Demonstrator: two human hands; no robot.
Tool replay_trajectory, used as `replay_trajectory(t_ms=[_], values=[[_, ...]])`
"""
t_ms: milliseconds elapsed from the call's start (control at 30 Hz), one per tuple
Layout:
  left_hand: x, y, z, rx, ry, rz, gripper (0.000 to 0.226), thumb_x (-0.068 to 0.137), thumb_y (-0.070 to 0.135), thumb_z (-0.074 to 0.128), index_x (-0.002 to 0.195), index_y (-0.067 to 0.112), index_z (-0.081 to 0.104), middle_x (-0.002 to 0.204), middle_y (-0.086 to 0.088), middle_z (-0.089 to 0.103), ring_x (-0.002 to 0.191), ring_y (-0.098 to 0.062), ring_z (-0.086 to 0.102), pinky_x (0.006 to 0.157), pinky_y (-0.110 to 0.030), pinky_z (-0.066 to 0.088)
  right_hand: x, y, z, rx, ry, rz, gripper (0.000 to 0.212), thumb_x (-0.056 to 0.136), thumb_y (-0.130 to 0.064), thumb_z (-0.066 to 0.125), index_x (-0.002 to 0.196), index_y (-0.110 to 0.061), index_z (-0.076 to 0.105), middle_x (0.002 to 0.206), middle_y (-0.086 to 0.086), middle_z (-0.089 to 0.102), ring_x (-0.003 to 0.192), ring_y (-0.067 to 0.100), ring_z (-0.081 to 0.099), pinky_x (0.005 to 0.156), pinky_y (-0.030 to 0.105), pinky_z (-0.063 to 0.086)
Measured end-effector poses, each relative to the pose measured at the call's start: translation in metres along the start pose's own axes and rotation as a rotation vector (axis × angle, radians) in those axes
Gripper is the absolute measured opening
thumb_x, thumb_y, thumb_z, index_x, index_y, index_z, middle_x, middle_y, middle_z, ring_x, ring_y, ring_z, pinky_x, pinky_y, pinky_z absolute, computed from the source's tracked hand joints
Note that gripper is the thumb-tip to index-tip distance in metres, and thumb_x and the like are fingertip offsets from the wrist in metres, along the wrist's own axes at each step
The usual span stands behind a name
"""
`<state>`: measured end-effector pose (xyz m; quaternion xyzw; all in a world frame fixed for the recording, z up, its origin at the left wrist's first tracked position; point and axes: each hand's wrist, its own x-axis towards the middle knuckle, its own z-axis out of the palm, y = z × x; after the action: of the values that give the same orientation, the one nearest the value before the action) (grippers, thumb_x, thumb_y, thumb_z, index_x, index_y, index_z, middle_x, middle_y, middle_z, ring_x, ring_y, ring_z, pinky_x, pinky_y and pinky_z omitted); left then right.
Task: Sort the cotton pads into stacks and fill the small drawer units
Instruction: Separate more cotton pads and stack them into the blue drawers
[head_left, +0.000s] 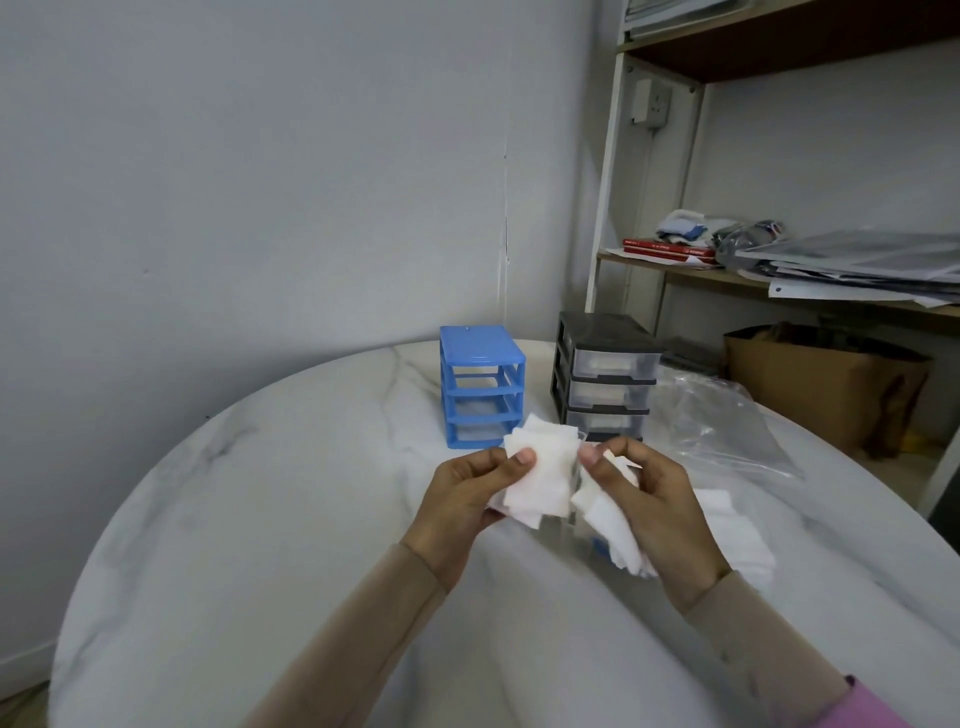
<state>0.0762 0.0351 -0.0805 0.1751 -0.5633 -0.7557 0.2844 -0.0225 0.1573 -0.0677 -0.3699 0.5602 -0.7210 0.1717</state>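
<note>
Hands: two, both raised over the round white marble-patterned table (270, 519), close together, thumbs almost meeting.
Left hand: the left hand (470, 493) grips a loose bundle of white square cotton pads (540, 467), thumb pressed on the front pad and fingers curled behind; the pads fan out unevenly at the top.
Right hand: the right hand (649, 499) pinches a second bundle of white cotton pads (610, 525), which hangs down below the palm; how many pads are in either bundle cannot be counted.
Loose pads: more white cotton pads in a heap on the table (737, 535), just right of the right hand, partly hidden behind it.
Drawer units: two, standing side by side at the far edge of the table, apart from each other.
Blue unit: the blue plastic three-tier drawer frame (480, 384) stands on the left; its three bays look open at the front, and whether any drawer is seated in them is hard to tell.
Black unit: the black plastic drawer unit with clear drawers (605, 379) stands on the right; three clear drawers show fully, all pushed in, with white contents faintly visible, and a lower one is hidden by the pads.
Bag: one crumpled clear plastic bag (727, 431) lies on the table right of the black unit.
Beyond the table: one white metal shelf rack with wooden boards (608, 218) carrying papers, and one brown cardboard box (821, 384) under it.
</note>
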Motion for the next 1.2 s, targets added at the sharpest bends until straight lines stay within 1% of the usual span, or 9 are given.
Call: replay_trajectory(t_ms=[167, 300, 433, 600, 767, 900, 1033, 1133, 1200], values=[[0.000, 0.000, 0.002, 0.024, 0.011, 0.003, 0.020, 0.081, 0.018, 0.063, 0.092, 0.002, 0.069, 0.091, -0.010, 0.070, 0.078, -0.014, 0.066, 0.069, -0.021, 0.056, 0.003, 0.008, -0.004, -0.180, 0.056, -0.027, 0.020, 0.064, -0.026, 0.076, 0.078, -0.019, 0.065, 0.078, 0.006, 0.065, 0.071, 0.012, 0.060, 0.060, 0.027, 0.052], [0.000, -0.003, 0.003, 0.096, 0.007, 0.022, 0.017, 0.086, 0.021, 0.058, 0.086, 0.009, 0.070, 0.087, -0.003, 0.071, 0.080, -0.012, 0.066, 0.068, -0.019, 0.055, 0.004, 0.014, -0.006, -0.261, 0.069, -0.071, 0.012, 0.071, -0.018, 0.077, 0.071, -0.019, 0.065, 0.073, -0.011, 0.066, 0.071, 0.005, 0.059, 0.064, 0.020, 0.048], [0.001, -0.003, 0.002, 0.110, -0.016, 0.026, 0.014, 0.086, 0.017, 0.059, 0.086, 0.007, 0.070, 0.086, -0.003, 0.070, 0.078, -0.011, 0.066, 0.070, -0.019, 0.055, 0.004, 0.014, -0.009, -0.368, 0.117, -0.137, 0.013, 0.074, -0.016, 0.077, 0.069, -0.018, 0.064, 0.072, -0.016, 0.066, 0.068, 0.001, 0.056, 0.063, 0.015, 0.045], [-0.001, -0.002, 0.001, 0.128, -0.037, 0.068, 0.051, 0.071, 0.022, 0.068, 0.099, -0.020, 0.059, 0.090, -0.014, 0.063, 0.078, -0.014, 0.063, 0.072, -0.020, 0.052, 0.004, 0.015, -0.009, -0.390, 0.091, -0.174, 0.013, 0.075, -0.014, 0.075, 0.071, -0.019, 0.064, 0.074, -0.011, 0.067, 0.070, 0.006, 0.058, 0.067, 0.025, 0.046], [-0.001, 0.000, 0.000, 0.135, 0.033, 0.072, 0.064, 0.055, 0.028, 0.073, 0.099, -0.017, 0.061, 0.092, -0.013, 0.067, 0.083, -0.018, 0.065, 0.084, -0.032, 0.052, 0.003, 0.013, -0.008, -0.407, 0.075, -0.221, 0.013, 0.079, -0.014, 0.072, 0.072, -0.018, 0.062, 0.074, -0.012, 0.064, 0.069, 0.003, 0.056, 0.063, 0.018, 0.043], [0.000, 0.001, -0.003, 0.076, 0.057, 0.022, 0.038, 0.061, 0.024, 0.073, 0.090, 0.001, 0.070, 0.085, -0.005, 0.072, 0.077, -0.014, 0.066, 0.075, -0.026, 0.055, 0.003, 0.012, -0.007, -0.362, 0.058, -0.199, 0.010, 0.082, -0.012, 0.068, 0.076, -0.014, 0.059, 0.077, -0.011, 0.063, 0.070, 0.003, 0.056, 0.060, 0.016, 0.044], [0.002, 0.000, -0.003, -0.020, 0.100, -0.018, 0.021, 0.081, 0.015, 0.065, 0.094, -0.001, 0.069, 0.085, -0.005, 0.071, 0.073, -0.011, 0.066, 0.064, -0.019, 0.056, 0.003, 0.009, -0.006, -0.167, 0.102, -0.171, 0.013, 0.083, -0.002, 0.065, 0.081, -0.014, 0.057, 0.074, -0.011, 0.065, 0.067, 0.002, 0.059, 0.054, 0.016, 0.048], [0.001, 0.000, -0.004, 0.054, 0.139, 0.011, 0.008, 0.082, 0.014, 0.065, 0.082, 0.007, 0.070, 0.069, 0.005, 0.071, 0.061, -0.003, 0.066, 0.058, -0.015, 0.053, 0.002, 0.005, -0.007, -0.094, 0.063, -0.194, 0.023, 0.082, -0.001, 0.063, 0.086, -0.021, 0.053, 0.084, -0.001, 0.065, 0.072, 0.009, 0.062, 0.055, 0.020, 0.052], [0.000, 0.001, -0.003, 0.075, 0.138, 0.024, 0.008, 0.083, 0.012, 0.064, 0.076, 0.010, 0.068, 0.062, 0.009, 0.069, 0.057, 0.000, 0.064, 0.055, -0.014, 0.052, 0.001, 0.004, -0.006, -0.110, -0.007, -0.240, 0.023, 0.082, 0.001, 0.063, 0.079, -0.020, 0.053, 0.079, -0.005, 0.064, 0.072, 0.008, 0.061, 0.057, 0.020, 0.050]])
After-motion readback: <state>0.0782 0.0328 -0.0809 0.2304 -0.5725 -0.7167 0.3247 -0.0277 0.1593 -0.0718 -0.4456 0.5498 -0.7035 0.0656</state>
